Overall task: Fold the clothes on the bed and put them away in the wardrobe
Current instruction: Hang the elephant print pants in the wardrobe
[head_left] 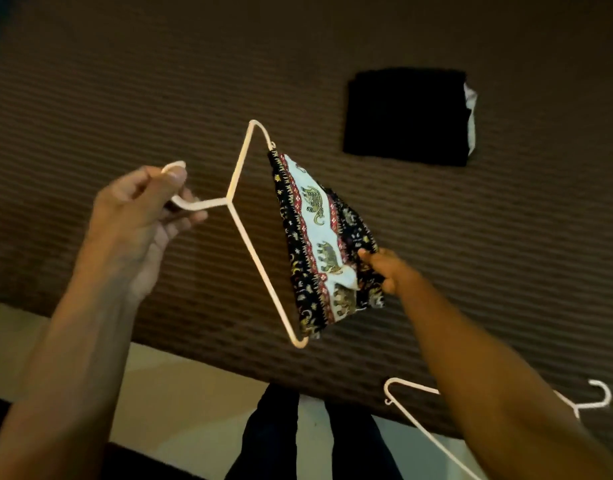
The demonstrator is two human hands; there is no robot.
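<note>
1. A white hanger (244,216) is held above the bed (125,81) by its hook, which is gripped by the curled fingers and thumb of the left hand (138,216). The frame is seen tilted, with one corner pointing down towards the bed edge.
2. A patterned garment (322,237), printed with elephants on dark and pale bands, is draped over the hanger's bar. Its lower part is pinched by the right hand (384,271).
3. The garment is judged to be thin, soft and light. No shape is kept by it unaided, so support from the bar or from a hand is required.
4. Sliding along the smooth bar is judged likely while the frame is tilted. The cloth should be gathered near its middle, close to the bar, and the hanger levelled.
5. The hanger is judged to be stiff and light; the hook is the proper holding point.
6. A folded black garment (407,116) lies flat further up the bed, well apart from both hands. It is best lifted from beneath with both hands so that the fold is kept.
7. A second white hanger (412,420) lies at the near bed edge, partly hidden by the right forearm.
</note>
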